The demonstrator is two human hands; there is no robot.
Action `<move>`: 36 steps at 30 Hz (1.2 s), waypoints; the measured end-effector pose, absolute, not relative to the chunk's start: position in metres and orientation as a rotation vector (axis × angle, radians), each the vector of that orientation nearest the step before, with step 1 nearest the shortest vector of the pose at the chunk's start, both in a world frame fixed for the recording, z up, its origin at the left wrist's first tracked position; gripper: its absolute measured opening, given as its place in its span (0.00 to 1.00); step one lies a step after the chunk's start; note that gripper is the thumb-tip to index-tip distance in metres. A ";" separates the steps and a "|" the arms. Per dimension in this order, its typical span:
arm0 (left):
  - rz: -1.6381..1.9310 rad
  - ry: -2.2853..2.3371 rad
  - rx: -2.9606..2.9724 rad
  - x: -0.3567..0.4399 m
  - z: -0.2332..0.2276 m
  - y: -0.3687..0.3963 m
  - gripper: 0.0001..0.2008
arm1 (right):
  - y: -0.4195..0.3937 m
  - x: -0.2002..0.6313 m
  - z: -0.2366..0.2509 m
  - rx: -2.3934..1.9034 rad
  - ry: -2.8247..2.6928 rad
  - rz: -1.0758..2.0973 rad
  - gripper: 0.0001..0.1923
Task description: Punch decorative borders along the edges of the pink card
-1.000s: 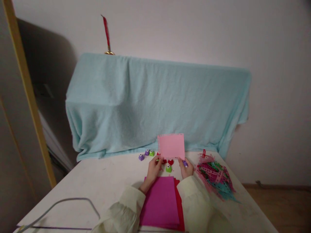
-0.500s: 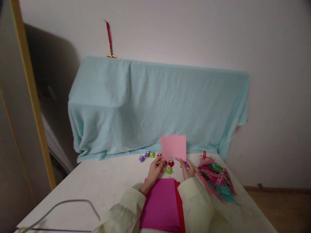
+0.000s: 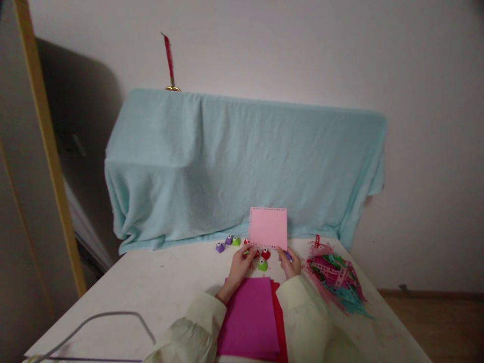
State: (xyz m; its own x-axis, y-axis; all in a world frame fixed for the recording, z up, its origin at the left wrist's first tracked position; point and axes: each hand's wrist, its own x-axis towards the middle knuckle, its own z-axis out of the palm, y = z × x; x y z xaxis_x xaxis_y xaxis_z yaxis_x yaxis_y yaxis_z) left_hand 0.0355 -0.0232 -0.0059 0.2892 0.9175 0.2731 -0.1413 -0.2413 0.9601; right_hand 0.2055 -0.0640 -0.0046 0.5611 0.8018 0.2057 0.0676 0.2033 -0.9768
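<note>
I hold a pale pink sheet of paper point(image 3: 268, 228) upright above the far middle of the table point(image 3: 159, 282), one lower corner in each hand. My left hand point(image 3: 242, 262) pinches the lower left corner between thumb and fingers, and my right hand point(image 3: 289, 262) is closed on the lower right corner together with a small purple punch point(image 3: 288, 256) that shows at my fingertips — whether the punch sits on the paper's edge I cannot tell. A row of tiny holes runs along the sheet's top and left edges.

Just below the sheet, between my hands, lie a green punch point(image 3: 262, 264) and a red one point(image 3: 265, 253). Further left, near the table's far edge, two purple punches point(image 3: 220, 247) and another green one point(image 3: 236, 240) stand in a short line.

Under my forearms, at the near edge, a stack of magenta paper point(image 3: 251, 317) lies flat on a red sheet point(image 3: 279, 322) that peeks out on its right side. Toward the table's right edge there is a heap of punched paper strips point(image 3: 335, 282) in pink, green and teal.

Beyond the table's far edge a light blue cloth point(image 3: 242, 161) drapes over something bulky against the wall — a red ribbon point(image 3: 168, 58) stands up behind its left end. A thin grey cable point(image 3: 98, 322) curves across the near left corner.
</note>
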 end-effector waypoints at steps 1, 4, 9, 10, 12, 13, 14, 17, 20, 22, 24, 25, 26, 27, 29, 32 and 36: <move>1.205 0.763 1.444 0.036 -0.006 -0.024 0.17 | -0.064 0.206 -0.006 -1.283 -0.864 0.614 0.21; 1.200 0.755 1.443 0.035 -0.006 -0.024 0.17 | -0.063 0.205 -0.007 -1.281 -0.877 0.628 0.21; 1.258 0.878 1.581 0.031 -0.005 -0.023 0.16 | -0.065 0.203 -0.004 -1.284 -0.892 0.656 0.22; 1.289 0.908 1.628 0.030 -0.005 -0.023 0.16 | -0.066 0.203 -0.002 -1.285 -0.900 0.657 0.22; 1.345 0.952 1.726 0.029 -0.003 -0.024 0.14 | -0.068 0.202 0.003 -1.286 -0.918 0.659 0.22; 1.367 0.970 1.766 0.028 -0.002 -0.025 0.13 | -0.070 0.202 0.006 -1.286 -0.928 0.662 0.22; 1.383 0.988 1.796 0.028 -0.001 -0.025 0.12 | -0.071 0.201 0.009 -1.286 -0.939 0.666 0.22; 1.410 1.043 1.840 0.027 0.001 -0.026 0.12 | -0.075 0.200 0.014 -1.285 -0.976 0.674 0.22; 1.418 1.092 1.859 0.027 0.002 -0.027 0.11 | -0.076 0.200 0.015 -1.285 -1.022 0.667 0.21; 1.410 1.104 1.876 0.026 0.002 -0.028 0.12 | -0.075 0.201 0.014 -1.287 -1.049 0.659 0.21; 1.398 1.107 1.889 0.025 0.002 -0.029 0.12 | -0.074 0.201 0.012 -1.285 -1.067 0.653 0.20; 1.394 1.113 1.891 0.025 0.002 -0.030 0.13 | -0.074 0.201 0.011 -1.285 -1.070 0.650 0.20; 1.392 1.125 1.891 0.024 0.003 -0.030 0.13 | -0.074 0.201 0.011 -1.284 -1.071 0.647 0.20; 1.391 1.139 1.889 0.024 0.003 -0.030 0.13 | -0.073 0.200 0.010 -1.282 -1.073 0.647 0.20; 1.387 1.165 1.889 0.023 0.003 -0.030 0.13 | -0.073 0.200 0.010 -1.283 -1.072 0.647 0.20; 1.377 1.191 1.891 0.022 0.004 -0.031 0.14 | -0.073 0.200 0.010 -1.288 -1.056 0.656 0.19; 1.370 1.206 1.883 0.022 0.004 -0.032 0.14 | -0.072 0.199 0.007 -1.285 -1.050 0.662 0.19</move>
State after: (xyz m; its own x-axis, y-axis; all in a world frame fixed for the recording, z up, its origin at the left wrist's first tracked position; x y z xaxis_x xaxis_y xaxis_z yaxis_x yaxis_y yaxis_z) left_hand 0.0217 -0.0316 0.0039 0.0946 0.8761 0.4727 0.3579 -0.4730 0.8051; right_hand 0.1992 -0.0720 0.0074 0.4138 0.8753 0.2503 0.1512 0.2050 -0.9670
